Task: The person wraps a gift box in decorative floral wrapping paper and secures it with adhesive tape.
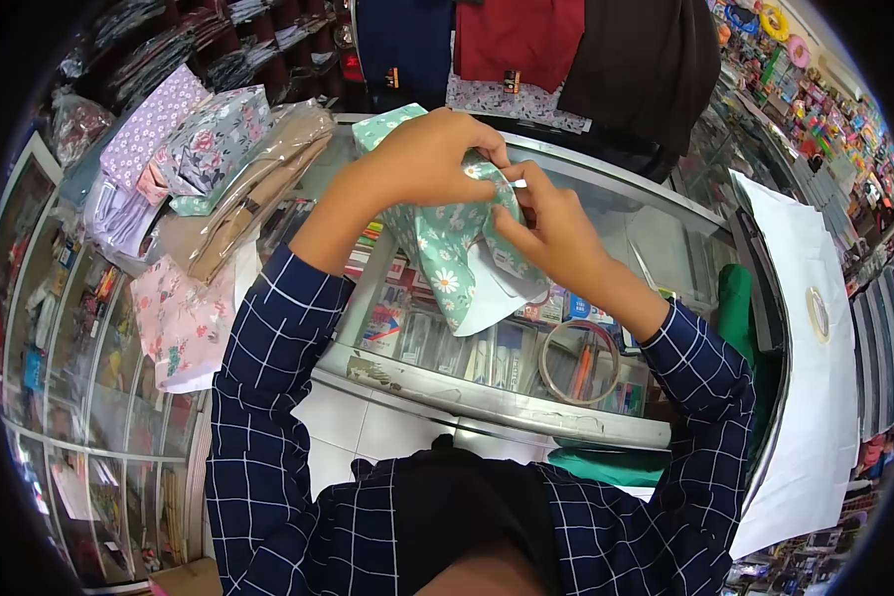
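Green wrapping paper with white daisies and a plain white back is bunched and folded over the glass counter. My left hand is closed on its upper part, the fingers bent over a fold. From the right, my right hand pinches the same folded edge, its fingertips close to those of the left. A small white bit shows by the right fingertips. The paper's loose lower corner hangs open toward me. Whatever lies inside the folds is hidden.
A roll of tape rests on the glass counter near its front edge. Patterned, plastic-wrapped bundles are piled at left, above pink floral paper. White sheets stand at right. Folded dark and red trousers hang behind.
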The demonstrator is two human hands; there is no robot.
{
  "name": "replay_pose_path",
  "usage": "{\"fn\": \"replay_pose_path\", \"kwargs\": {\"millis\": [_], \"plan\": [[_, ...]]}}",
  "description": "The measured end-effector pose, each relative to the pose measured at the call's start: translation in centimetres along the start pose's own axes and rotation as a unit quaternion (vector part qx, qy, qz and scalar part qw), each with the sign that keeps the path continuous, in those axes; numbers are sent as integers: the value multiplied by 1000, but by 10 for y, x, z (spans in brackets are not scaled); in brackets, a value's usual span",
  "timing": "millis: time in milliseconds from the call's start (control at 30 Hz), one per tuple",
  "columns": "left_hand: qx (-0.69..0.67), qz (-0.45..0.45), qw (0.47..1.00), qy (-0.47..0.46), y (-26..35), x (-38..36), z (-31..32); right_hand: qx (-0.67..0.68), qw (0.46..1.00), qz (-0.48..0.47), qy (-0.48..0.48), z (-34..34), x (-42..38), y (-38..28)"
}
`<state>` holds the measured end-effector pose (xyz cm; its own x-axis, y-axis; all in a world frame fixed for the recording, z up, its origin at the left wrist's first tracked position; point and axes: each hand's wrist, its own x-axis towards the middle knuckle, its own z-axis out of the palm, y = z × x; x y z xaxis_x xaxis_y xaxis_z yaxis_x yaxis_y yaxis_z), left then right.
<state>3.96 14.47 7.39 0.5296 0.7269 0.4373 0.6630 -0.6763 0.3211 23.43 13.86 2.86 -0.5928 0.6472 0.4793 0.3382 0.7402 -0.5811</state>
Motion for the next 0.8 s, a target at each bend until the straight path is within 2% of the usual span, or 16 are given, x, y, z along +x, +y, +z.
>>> {"fn": "replay_pose_path", "kwargs": {"millis": [267,367,567,633,733,800], "plan": [[-5,-6,1000,16,-1,1,6,-69,996,-38,46,11,-2,14],[-11,-8,1000,24,-3,0,9,-53,996,-49,48,12,-2,19],[-27,1,1000,0,-2,2,7,-144,989,-16,14,10,-1,22],[-14,-11,1000,-23,2,4,2,-164,986,-22,21,12,-2,22],[-8,16,1000,-14,-2,6,3,-174,984,-12,29,16,-4,20],[-7,-37,998,-49,-4,10,4,-125,991,-35,40,18,-5,23]]}}
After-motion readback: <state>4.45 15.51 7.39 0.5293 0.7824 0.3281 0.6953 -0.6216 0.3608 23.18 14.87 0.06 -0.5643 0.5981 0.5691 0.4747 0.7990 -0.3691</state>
